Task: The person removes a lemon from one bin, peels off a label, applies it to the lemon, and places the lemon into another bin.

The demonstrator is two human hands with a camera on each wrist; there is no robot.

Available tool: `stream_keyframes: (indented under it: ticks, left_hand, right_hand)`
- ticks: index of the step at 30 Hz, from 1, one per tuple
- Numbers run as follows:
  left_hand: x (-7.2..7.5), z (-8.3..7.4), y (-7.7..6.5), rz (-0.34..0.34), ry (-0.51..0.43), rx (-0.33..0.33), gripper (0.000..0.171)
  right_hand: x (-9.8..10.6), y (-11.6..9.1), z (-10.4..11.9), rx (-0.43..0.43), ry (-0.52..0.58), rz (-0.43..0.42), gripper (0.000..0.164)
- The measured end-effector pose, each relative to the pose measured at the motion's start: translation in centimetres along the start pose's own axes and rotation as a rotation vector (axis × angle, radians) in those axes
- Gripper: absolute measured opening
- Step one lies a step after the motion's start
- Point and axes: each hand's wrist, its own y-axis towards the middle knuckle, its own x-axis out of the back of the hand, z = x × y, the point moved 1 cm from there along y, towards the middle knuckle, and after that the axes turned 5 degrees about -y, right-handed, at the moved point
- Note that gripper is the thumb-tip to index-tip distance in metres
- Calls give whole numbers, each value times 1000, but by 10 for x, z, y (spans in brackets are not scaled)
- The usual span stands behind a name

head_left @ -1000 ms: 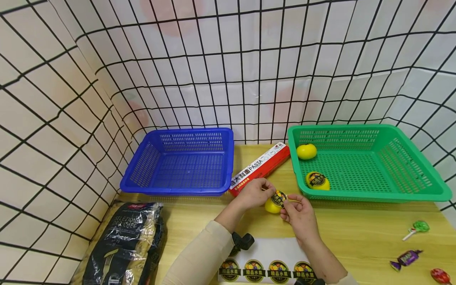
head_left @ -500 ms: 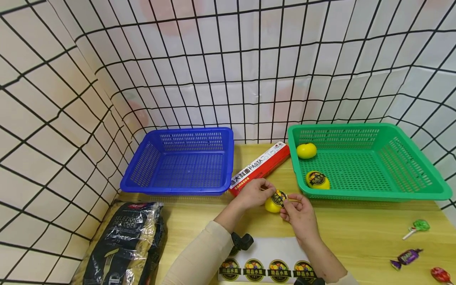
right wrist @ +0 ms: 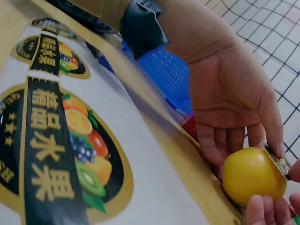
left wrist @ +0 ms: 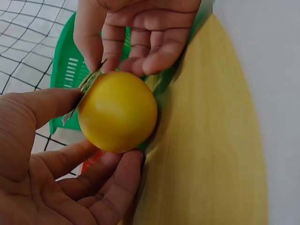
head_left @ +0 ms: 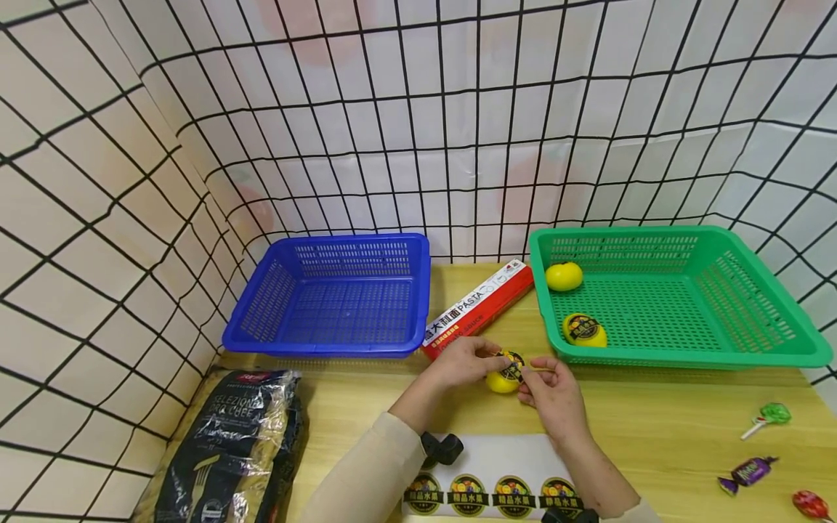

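Observation:
A round yellow fruit [head_left: 501, 383] sits between both hands at mid-table, a round black-and-gold fruit sticker [head_left: 512, 361] on its upper side. My left hand [head_left: 466, 361] holds the fruit, its thumb pressed on the sticker and its other fingers around the far side, as the left wrist view shows. My right hand [head_left: 557, 398] pinches the sticker's right edge between thumb and index finger. That edge stands off the fruit [left wrist: 118, 111] in the left wrist view. The right hand's other fingers are close to the fruit.
A white sticker sheet [head_left: 497, 454] lies in front. Behind stand a blue basket [head_left: 327, 347], a red pasta box [head_left: 484, 309] and a green basket [head_left: 686, 357] with two yellow fruits, one stickered. A pasta bag [head_left: 225, 443] lies left, wrapped sweets [head_left: 750, 472] right.
My left thumb has moved from the sticker's left edge onto its face, and the left hand has come slightly lower and nearer. The right hand keeps its pinch on the right edge.

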Motion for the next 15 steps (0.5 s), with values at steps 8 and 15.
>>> stream_keyframes:
  ticks: [8,15]
  left_hand:
    - [-1,10,-15,0,-238,8,48]
    - [4,14,-31,6,-470,20,47]
  right_hand:
    - [-2,-2,3,39,-124,18,33]
    - [-5,-11,12,120,-220,24,36]
